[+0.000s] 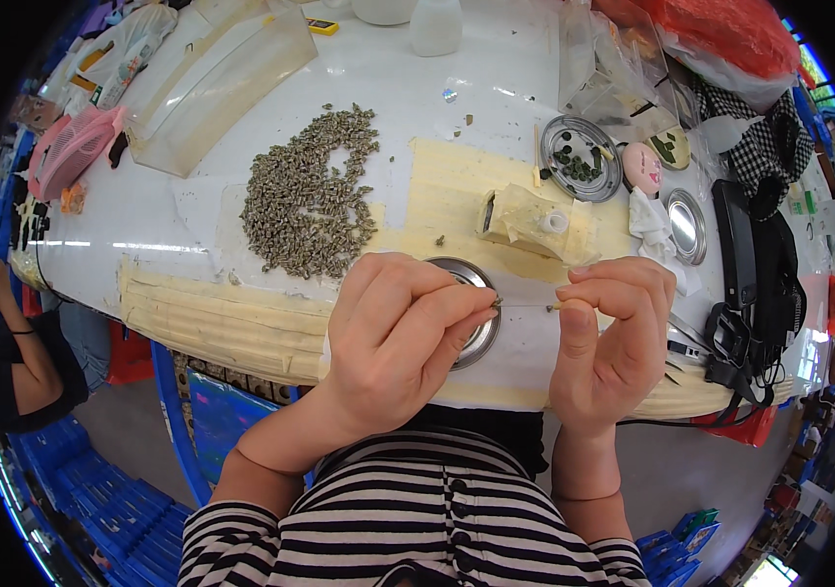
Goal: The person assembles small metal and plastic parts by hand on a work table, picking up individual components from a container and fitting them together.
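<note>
My left hand (398,338) is closed in a pinch, thumb against forefinger, over a round metal dish (484,347). A tiny dark metallic bit shows at its fingertips, too small to name. Facing it, my right hand (618,338) has its thumb and forefinger drawn together, the other fingers curled. By its fingertips sits a very small metallic piece (550,308); how it is held is unclear. Just beyond the hands stands a block wrapped in cream tape (525,223), with a white nozzle (554,222) on top. Left of it lies a large heap of small metal parts (310,186).
At the right are a metal dish with dark pieces (579,161), a pink oval object (641,166), an empty-looking metal dish (685,227) and black straps (779,284). A clear plastic trough (222,93) and a pink basket (75,152) lie far left. Another person's arm (31,357) shows at left.
</note>
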The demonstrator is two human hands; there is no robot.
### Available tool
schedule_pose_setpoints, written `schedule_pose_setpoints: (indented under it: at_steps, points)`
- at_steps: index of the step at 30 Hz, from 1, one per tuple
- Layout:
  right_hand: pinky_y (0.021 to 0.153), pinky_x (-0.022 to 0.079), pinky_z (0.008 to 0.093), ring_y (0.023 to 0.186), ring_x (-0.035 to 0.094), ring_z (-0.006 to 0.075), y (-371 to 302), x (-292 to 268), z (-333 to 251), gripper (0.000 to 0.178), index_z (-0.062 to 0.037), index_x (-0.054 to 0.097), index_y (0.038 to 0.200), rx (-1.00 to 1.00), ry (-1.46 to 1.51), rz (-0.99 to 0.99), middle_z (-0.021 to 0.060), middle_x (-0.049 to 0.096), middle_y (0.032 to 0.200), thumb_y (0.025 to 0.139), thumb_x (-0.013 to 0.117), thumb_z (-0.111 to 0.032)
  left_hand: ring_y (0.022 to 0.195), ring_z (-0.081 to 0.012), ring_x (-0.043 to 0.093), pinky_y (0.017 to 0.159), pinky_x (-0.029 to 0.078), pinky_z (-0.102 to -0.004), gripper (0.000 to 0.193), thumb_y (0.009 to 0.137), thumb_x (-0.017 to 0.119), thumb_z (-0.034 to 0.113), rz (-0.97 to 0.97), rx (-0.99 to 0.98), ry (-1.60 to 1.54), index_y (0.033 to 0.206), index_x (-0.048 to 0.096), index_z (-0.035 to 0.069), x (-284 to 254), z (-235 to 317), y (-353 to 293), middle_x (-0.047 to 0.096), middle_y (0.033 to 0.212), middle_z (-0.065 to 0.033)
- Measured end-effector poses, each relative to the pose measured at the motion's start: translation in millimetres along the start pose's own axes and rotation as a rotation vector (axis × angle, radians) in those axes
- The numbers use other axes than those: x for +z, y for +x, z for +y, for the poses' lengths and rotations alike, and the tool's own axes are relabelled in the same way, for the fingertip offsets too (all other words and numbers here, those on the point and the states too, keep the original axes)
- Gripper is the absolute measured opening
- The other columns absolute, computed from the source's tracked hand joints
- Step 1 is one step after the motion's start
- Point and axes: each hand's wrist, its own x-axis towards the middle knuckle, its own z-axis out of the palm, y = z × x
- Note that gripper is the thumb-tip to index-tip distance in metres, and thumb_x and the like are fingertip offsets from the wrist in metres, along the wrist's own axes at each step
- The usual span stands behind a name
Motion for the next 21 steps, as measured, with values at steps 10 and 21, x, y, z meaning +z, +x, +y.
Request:
schedule_pose_setpoints:
  at_steps: [10,21]
  points:
    - [0.078,0.043,0.0335,0.085,0.055,0.0242,-0.3,-0.2,1.3,0.013,-0.0073,0.067,0.082,0.003,-0.008,0.016,0.0061,0.067,0.088,0.083,0.077,-0.017,0.077,-0.0218,0.056,0.067,0.043,-0.0318,0.020,0.075,0.080,0.002,-0.007,0.000,0.002,0.093,0.071,0.005,-0.9,0.7,0.7,0.061,0.086,-0.0052]
    - [0.078,0.043,0.0330,0.085,0.055,0.0238,-0.5,-0.2,1.8,0.013,-0.0078,0.068,0.081,-0.006,-0.025,0.014,0.0051,0.067,0.087,0.082,0.078,-0.017,0.073,-0.0231,0.057,0.061,0.044,-0.0331,0.022,0.072,0.079,0.003,0.021,0.035,0.010,0.093,0.071,0.003,1.1,-0.1,2.1,0.061,0.083,-0.0055]
